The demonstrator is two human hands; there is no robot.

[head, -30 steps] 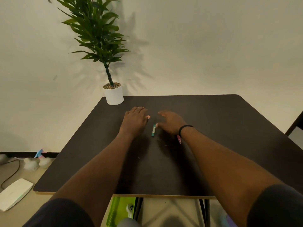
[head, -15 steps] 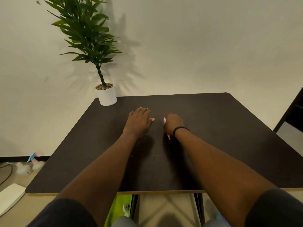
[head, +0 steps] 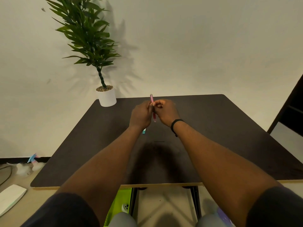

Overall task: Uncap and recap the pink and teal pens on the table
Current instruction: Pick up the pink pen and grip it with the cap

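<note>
Both of my hands are raised above the dark table point(head: 213, 136) and meet on the pink pen point(head: 152, 99), which stands nearly upright between them. My left hand point(head: 141, 114) grips its middle from the left, and my right hand point(head: 165, 112) pinches it from the right. The pen's top sticks out above the fingers and its lower end shows below them. Only the end of the teal pen point(head: 144, 131) shows on the table, under my left wrist; my arm hides the rest of it.
A potted plant in a white pot point(head: 106, 97) stands at the table's back left corner. A dark chair or shelf point(head: 290, 108) is at the right edge. On the floor to the left lie a white device point(head: 9, 198) and small clutter.
Both hands have lifted off the table and come together. The pink pen was picked up by my right hand and is now held upright by both. The teal pen stays on the table.
</note>
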